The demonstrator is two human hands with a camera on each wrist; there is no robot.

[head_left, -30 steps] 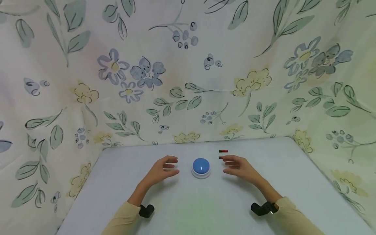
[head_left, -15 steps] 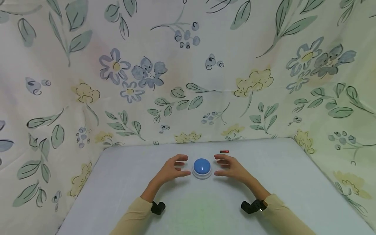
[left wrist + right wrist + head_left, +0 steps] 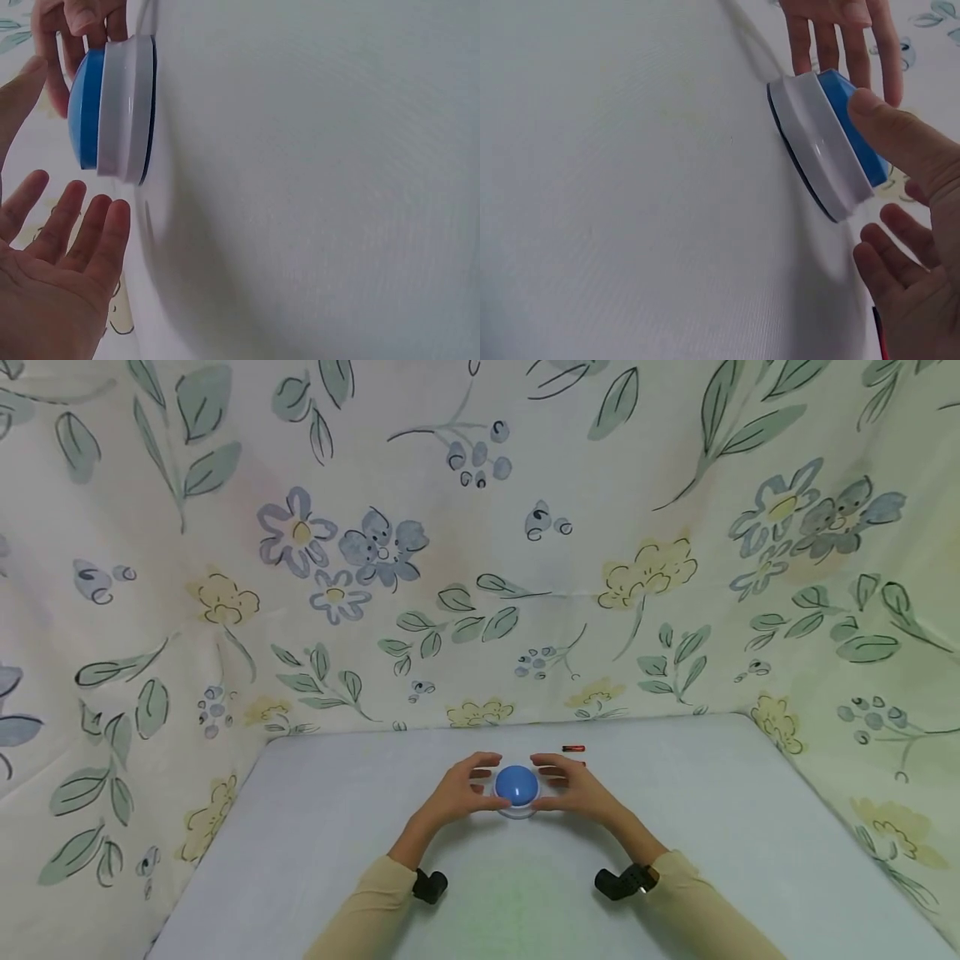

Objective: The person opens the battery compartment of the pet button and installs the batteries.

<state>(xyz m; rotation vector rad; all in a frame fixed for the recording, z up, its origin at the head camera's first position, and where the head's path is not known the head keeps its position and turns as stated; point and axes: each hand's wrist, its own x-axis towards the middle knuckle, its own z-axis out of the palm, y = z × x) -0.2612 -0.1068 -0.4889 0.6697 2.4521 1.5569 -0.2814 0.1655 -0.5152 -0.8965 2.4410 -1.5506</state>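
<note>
- Blue-domed button (image 3: 517,786) between them, the fingers of the left hand (image 3: 461,792) and right hand (image 3: 574,792) stand wide and gently curved — the left fingertips just apart from it; whether either thumb touches, I cannot tell.
- Its white base (image 3: 124,112) rests on the white table (image 3: 675,793), dome up.
- As I judge it, the two-handed reach is nearly done — both sides are flanked; a firm hold is what remains.
- Beyond the right hand, a small red-and-black stick (image 3: 573,748) lies untouched; a second red piece (image 3: 583,764) is mostly hidden.
- Floral cloth (image 3: 465,660) hangs behind.
</note>
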